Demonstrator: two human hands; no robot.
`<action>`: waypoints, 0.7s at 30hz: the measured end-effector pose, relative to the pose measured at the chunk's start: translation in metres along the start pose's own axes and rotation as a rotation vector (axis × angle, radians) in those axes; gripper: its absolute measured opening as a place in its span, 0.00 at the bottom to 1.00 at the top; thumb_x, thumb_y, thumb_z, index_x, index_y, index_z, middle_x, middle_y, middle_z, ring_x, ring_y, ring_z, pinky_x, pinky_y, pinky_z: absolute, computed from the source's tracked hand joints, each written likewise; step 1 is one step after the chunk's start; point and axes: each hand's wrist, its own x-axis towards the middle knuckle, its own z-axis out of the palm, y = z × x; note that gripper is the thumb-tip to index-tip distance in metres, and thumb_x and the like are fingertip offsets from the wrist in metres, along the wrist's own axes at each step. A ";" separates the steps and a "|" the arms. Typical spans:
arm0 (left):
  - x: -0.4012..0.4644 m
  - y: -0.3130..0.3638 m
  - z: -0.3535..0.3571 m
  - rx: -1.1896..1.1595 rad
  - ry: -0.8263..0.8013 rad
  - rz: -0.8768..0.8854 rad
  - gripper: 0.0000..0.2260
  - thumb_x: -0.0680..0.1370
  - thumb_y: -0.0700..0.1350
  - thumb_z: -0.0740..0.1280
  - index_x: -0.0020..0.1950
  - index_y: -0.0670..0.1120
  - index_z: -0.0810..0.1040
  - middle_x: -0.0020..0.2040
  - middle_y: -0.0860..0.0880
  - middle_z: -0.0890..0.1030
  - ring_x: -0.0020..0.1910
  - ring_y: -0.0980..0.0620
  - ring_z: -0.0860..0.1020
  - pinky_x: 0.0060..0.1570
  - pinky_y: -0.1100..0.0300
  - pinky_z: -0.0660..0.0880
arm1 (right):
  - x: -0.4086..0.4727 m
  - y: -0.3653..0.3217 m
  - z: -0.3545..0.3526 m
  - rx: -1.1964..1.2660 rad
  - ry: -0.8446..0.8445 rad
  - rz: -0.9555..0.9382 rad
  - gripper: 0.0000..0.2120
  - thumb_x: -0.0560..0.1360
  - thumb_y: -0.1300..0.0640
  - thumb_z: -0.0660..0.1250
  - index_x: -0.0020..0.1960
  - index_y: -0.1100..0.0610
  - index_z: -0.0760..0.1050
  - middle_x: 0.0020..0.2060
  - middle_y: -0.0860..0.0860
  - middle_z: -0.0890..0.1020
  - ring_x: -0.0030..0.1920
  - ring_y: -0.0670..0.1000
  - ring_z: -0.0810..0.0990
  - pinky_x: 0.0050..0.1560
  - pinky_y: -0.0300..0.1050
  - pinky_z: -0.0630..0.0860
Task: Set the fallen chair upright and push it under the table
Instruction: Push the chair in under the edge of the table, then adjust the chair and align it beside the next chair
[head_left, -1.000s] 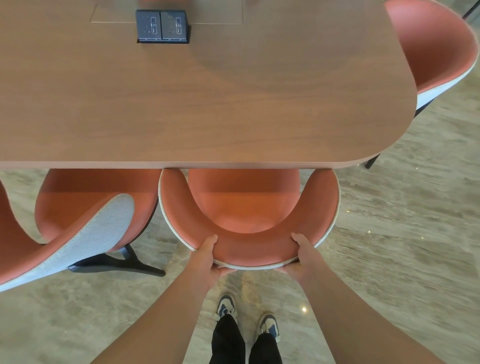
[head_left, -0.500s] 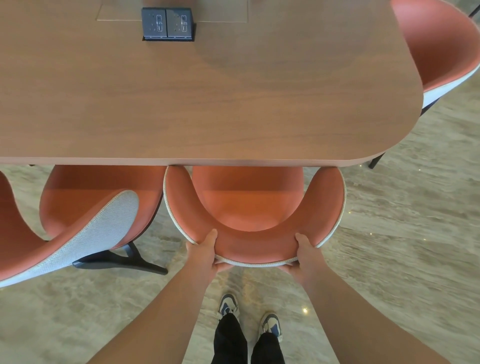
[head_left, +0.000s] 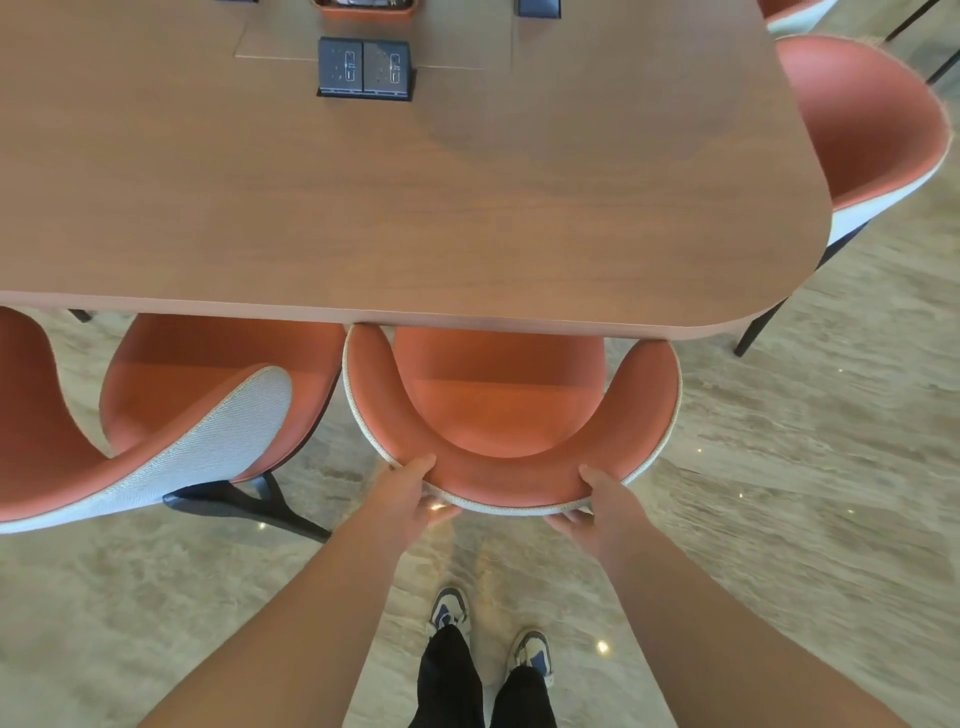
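Observation:
An orange chair (head_left: 498, 410) with a curved back and pale woven outer shell stands upright in front of me, its front part hidden under the wooden table (head_left: 415, 197). My left hand (head_left: 410, 493) grips the left side of the backrest rim, thumb on the inside. On the right side of the same rim, my right hand (head_left: 602, 504) holds on the same way. Both arms reach forward from the bottom of the view.
A second orange chair (head_left: 208, 431) sits close on the left, its black legs (head_left: 249, 504) on the marble floor. Another orange chair (head_left: 872, 130) stands at the table's right end. A dark socket box (head_left: 366, 67) is set in the tabletop. My shoes (head_left: 488, 634) are below.
The chair has slid slightly further under the table with both hands on its back. My view has tilted up, showing more of the tabletop.

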 end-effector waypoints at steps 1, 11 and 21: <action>-0.008 -0.001 -0.003 -0.011 -0.027 0.018 0.17 0.82 0.39 0.66 0.71 0.43 0.72 0.57 0.42 0.83 0.56 0.40 0.83 0.40 0.44 0.83 | -0.007 0.003 -0.002 0.006 -0.010 -0.001 0.12 0.79 0.63 0.68 0.61 0.57 0.73 0.59 0.56 0.79 0.55 0.59 0.80 0.50 0.68 0.82; -0.101 0.001 -0.083 -0.187 0.027 0.138 0.10 0.82 0.34 0.64 0.63 0.36 0.75 0.63 0.36 0.78 0.61 0.37 0.79 0.48 0.46 0.80 | -0.092 0.036 0.004 -0.163 -0.072 -0.050 0.18 0.81 0.68 0.61 0.70 0.61 0.72 0.60 0.58 0.77 0.62 0.59 0.80 0.53 0.52 0.80; -0.115 0.062 -0.211 -0.226 0.070 0.118 0.11 0.83 0.37 0.62 0.65 0.38 0.72 0.57 0.38 0.81 0.52 0.41 0.82 0.43 0.46 0.79 | -0.146 0.126 0.087 -0.222 -0.138 -0.102 0.18 0.84 0.65 0.59 0.73 0.60 0.68 0.57 0.58 0.80 0.58 0.57 0.79 0.59 0.55 0.75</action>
